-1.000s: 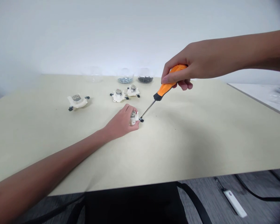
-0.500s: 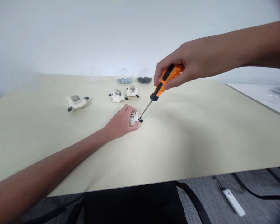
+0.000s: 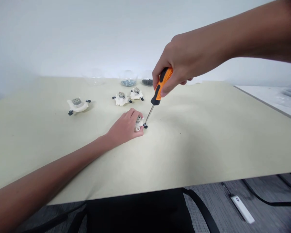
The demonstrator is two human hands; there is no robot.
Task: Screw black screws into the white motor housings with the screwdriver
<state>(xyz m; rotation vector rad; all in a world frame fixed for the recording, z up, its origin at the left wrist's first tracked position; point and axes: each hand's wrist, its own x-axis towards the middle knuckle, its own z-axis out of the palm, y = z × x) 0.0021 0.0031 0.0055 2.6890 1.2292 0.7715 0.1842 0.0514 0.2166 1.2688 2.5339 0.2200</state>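
My left hand (image 3: 127, 127) is closed around a white plastic motor mount (image 3: 137, 128) with a grey motor in it, pressing it to the table. Most of that mount is hidden by the fingers. On its right side a small black piece (image 3: 145, 126) sticks out. My right hand (image 3: 176, 66) grips an orange and black screwdriver (image 3: 160, 85) from above. The tilted shaft runs down to the left, and its tip meets the black piece.
Two similar motor mounts (image 3: 121, 98) stand close together behind my left hand, and another motor mount (image 3: 78, 105) lies farther left. Behind them are clear bowls with silver screws (image 3: 128, 83) and black parts (image 3: 147, 82). The table's front edge (image 3: 135, 193) is near me.
My right hand has shifted left and rolled over the screwdriver, whose handle now stands a little steeper. The tip stays at the black piece. My left hand holds nearly still.
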